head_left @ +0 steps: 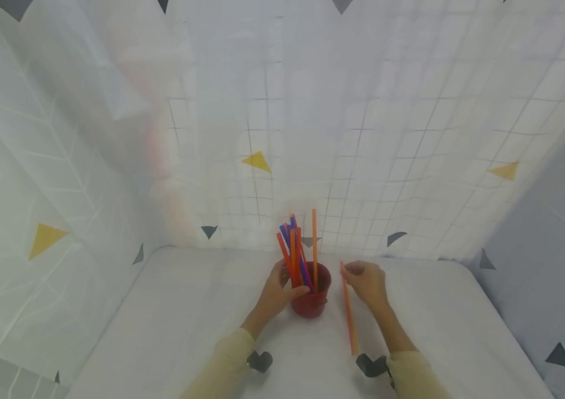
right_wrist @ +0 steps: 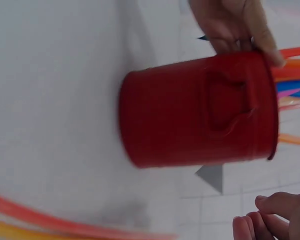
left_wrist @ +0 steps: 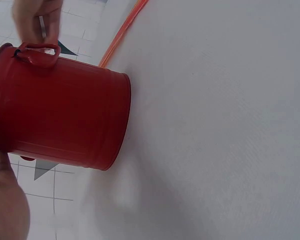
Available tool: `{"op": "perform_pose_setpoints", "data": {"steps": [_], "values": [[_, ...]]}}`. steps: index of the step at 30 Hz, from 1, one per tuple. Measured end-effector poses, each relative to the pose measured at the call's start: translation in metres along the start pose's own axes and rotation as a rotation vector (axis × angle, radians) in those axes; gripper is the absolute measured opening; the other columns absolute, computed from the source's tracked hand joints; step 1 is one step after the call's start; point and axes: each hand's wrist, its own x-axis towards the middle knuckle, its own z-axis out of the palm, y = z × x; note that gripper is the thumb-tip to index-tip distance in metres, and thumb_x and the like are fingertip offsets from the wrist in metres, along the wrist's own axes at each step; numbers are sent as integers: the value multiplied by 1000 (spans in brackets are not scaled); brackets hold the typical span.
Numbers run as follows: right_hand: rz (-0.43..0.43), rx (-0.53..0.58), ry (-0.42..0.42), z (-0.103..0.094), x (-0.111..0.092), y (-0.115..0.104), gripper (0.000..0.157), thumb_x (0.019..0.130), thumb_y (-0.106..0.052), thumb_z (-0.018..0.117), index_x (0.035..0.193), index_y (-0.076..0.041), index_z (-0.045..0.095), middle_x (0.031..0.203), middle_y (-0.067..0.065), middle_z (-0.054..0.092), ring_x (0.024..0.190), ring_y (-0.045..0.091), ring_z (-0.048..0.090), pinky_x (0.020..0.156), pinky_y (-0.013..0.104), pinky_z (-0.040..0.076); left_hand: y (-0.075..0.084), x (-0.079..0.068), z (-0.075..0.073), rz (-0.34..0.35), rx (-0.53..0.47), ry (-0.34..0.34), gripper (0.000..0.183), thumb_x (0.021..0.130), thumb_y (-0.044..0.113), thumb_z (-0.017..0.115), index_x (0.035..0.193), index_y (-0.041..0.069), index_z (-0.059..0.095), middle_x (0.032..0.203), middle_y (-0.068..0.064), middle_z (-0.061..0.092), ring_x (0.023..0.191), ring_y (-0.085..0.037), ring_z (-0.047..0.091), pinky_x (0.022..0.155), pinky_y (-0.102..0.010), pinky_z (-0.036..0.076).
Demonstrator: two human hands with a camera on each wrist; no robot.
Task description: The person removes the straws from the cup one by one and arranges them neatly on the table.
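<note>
A small red bucket (head_left: pixel 309 307) stands on the table with several coloured straws (head_left: pixel 293 244) leaning out of its top. My left hand (head_left: pixel 277 291) grips the bucket at its left side, the thumb lying along the rim. An orange straw (head_left: pixel 314 244) stands apart from the others, toward the bucket's right side. To the right of the bucket, red and orange straws (head_left: pixel 349 316) lie side by side. My right hand (head_left: pixel 368 281) is over their far end; in the right wrist view its fingers (right_wrist: pixel 257 227) are loosely curled and hold nothing.
The white-covered table (head_left: pixel 177 310) meets a hanging patterned sheet (head_left: pixel 392 138) close behind the bucket. More sheeting (head_left: pixel 18 210) hangs at the left and right sides. Dark wrist cameras (head_left: pixel 372 366) sit under both forearms, above the table.
</note>
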Motion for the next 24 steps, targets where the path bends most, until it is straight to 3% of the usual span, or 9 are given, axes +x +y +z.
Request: {"op": "perform_pose_setpoints", "data": {"steps": [6, 14, 24], "values": [[-128, 32, 80, 4, 3, -38, 22, 85, -25, 76, 98, -8, 75, 91, 7, 74, 85, 23, 69, 76, 40, 58, -17, 7, -1, 5, -2, 11, 82, 80, 30, 82, 146, 27, 34, 146, 7, 42, 138, -16, 38, 110, -45, 35], [-176, 133, 33, 18, 1, -70, 19, 86, -23, 75, 101, -10, 75, 92, 4, 73, 86, 19, 70, 76, 38, 59, -22, 7, -3, 34, -39, -7, 83, 78, 38, 82, 145, 31, 34, 145, 10, 43, 137, -15, 39, 111, -46, 33], [-119, 188, -17, 38, 1, -85, 26, 89, -23, 72, 112, -11, 72, 102, 3, 72, 92, 21, 69, 77, 40, 59, -21, 8, -2, 62, -49, -20, 83, 78, 36, 83, 145, 32, 34, 146, 9, 42, 138, -17, 38, 112, -48, 31]]}}
